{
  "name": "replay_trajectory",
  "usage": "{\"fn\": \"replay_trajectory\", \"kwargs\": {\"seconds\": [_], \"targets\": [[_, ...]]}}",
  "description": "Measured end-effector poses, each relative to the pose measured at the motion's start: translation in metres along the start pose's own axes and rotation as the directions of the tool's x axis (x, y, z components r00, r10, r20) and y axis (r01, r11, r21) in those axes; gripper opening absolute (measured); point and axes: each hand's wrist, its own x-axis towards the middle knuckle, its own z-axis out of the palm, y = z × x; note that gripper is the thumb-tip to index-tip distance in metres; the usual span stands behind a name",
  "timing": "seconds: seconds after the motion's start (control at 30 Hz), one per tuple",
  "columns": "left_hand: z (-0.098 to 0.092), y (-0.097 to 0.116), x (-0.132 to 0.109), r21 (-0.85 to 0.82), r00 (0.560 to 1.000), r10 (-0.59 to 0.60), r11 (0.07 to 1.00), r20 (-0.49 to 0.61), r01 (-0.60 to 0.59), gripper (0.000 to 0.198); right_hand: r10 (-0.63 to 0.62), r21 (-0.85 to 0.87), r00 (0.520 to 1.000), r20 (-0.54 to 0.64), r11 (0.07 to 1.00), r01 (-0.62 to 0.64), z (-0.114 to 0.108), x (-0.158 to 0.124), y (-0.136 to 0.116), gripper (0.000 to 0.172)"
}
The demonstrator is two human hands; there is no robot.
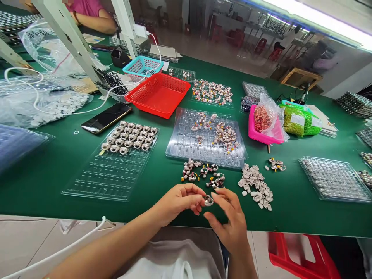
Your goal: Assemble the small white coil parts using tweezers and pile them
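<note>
My left hand [186, 198] pinches a small rounded silver-and-beige earphone piece [208, 200] between thumb and fingertips, above the front edge of the green table. My right hand [229, 217] is beside it with thumb and fingers apart; its index fingertip is at the piece, and I cannot tell whether it touches. Just beyond my hands are several curved earphone parts [190, 170] with yellow tabs and dark bits. To the right of them is a loose pile of small beige caps [255, 184].
Left of my hands, a clear tray [104, 174] carries rows of silver-beige pieces beside a phone [107, 117]. Stacked clear trays [177, 143] with more parts lie ahead. A red basket [158, 95], pink basket [266, 135] and right-hand tray [337, 178] stand around. A person's arm [97, 23] shows at upper left.
</note>
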Motion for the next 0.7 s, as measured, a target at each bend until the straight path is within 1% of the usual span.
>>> {"fn": "replay_trajectory", "kwargs": {"seconds": [0.07,0.17,0.3,0.43,0.5,0.6,0.7], "targets": [[-0.002,0.003,-0.004,-0.061,0.998,-0.034,0.997,0.05,0.037,0.039,-0.064,0.093,0.995,0.078,0.994,0.057,0.001,0.004,-0.002,0.039],[-0.005,0.007,-0.009,-0.093,0.996,-0.05,0.994,0.079,0.057,0.039,-0.064,0.202,0.992,0.109,0.979,0.041,0.005,0.009,-0.006,0.039],[-0.01,0.01,-0.011,-0.056,0.994,-0.039,0.997,0.1,0.044,0.038,0.048,0.259,0.991,0.126,0.963,-0.08,0.007,0.012,-0.01,0.033],[-0.013,0.011,-0.015,0.0,0.996,-0.018,1.0,0.091,0.018,0.039,0.18,0.269,0.976,0.124,0.94,-0.208,0.008,0.012,-0.014,0.023],[-0.011,0.012,-0.017,0.028,0.998,-0.001,1.0,0.065,-0.001,0.04,0.206,0.286,0.971,0.122,0.929,-0.234,0.009,0.012,-0.017,0.021],[-0.008,0.012,-0.019,0.09,0.999,0.046,0.995,0.021,-0.047,0.034,0.219,0.321,0.968,0.123,0.914,-0.248,0.011,0.012,-0.02,0.018],[-0.006,0.011,-0.021,0.117,0.997,0.072,0.991,0.011,-0.073,0.033,0.257,0.348,0.957,0.133,0.892,-0.288,0.013,0.013,-0.023,0.012]]}}
